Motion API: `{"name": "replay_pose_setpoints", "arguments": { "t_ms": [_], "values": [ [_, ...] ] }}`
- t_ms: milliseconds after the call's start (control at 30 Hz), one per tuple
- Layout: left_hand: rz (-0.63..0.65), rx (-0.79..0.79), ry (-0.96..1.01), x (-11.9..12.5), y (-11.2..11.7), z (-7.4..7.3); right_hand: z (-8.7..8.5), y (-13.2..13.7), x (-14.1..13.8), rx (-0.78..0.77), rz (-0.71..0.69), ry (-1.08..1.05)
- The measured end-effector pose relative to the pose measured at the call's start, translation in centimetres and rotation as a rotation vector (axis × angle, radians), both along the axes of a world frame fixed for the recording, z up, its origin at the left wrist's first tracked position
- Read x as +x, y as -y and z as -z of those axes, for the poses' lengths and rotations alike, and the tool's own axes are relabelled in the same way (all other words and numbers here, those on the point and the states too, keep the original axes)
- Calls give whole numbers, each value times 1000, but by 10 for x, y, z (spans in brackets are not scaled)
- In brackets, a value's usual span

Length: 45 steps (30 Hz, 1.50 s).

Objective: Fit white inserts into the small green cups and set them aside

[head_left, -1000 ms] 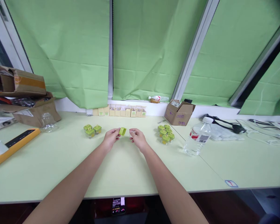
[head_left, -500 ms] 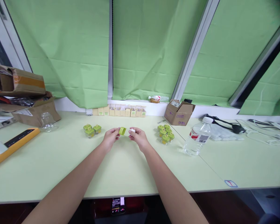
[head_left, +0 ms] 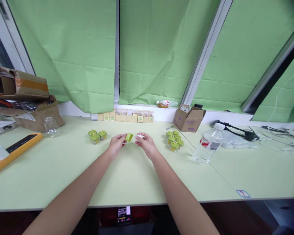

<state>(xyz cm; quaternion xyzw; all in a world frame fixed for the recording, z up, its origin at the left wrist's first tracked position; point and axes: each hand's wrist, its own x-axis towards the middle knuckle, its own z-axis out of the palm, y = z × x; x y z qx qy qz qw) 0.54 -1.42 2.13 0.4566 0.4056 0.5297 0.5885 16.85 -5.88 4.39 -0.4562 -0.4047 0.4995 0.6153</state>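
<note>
Between the fingers of my left hand [head_left: 117, 145] is a green lid [head_left: 129, 137], tilted so that its hollow side faces right. My right hand [head_left: 146, 144] pinches a small white piece [head_left: 139, 136], partly hidden by the fingers; its kind is unclear. A narrow gap separates the two held things above the table [head_left: 127, 182]. Left of my hands stand several small clear jars with green lids [head_left: 94, 138]. Another group of green-lidded jars [head_left: 173, 145], with something yellow inside, stands to the right.
A row of small cardboard boxes [head_left: 126, 116] lines the back edge. At right are a large water bottle [head_left: 209, 143], an open carton [head_left: 189, 119] and cables [head_left: 276, 137]. On the left lie a yellow power strip [head_left: 26, 145], a clear jar [head_left: 51, 127] and stacked boxes [head_left: 30, 88].
The view has shifted very slightly. My hands stay nearly in place, still holding the green lid and the white piece.
</note>
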Motion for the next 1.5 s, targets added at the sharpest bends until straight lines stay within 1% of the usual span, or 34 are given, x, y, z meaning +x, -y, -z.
{"name": "replay_pose_setpoints", "arguments": {
  "t_ms": [567, 1000, 1133, 1300, 1500],
  "values": [
    [6, -6, -25, 1, 2, -2, -2, 0, 2, -64, -2, 28],
    [7, 10, -25, 2, 4, -3, 2, 1, -1, -5, -34, 52],
    [6, 14, -33, 2, 4, -4, 1, 3, 0, -16, -44, 42],
    [19, 25, -53, 2, 5, -5, -1, 6, -1, -16, -57, 81],
    [17, 35, -68, 2, 5, -4, -5, 7, -1, -77, -8, 169]
  ]
}}
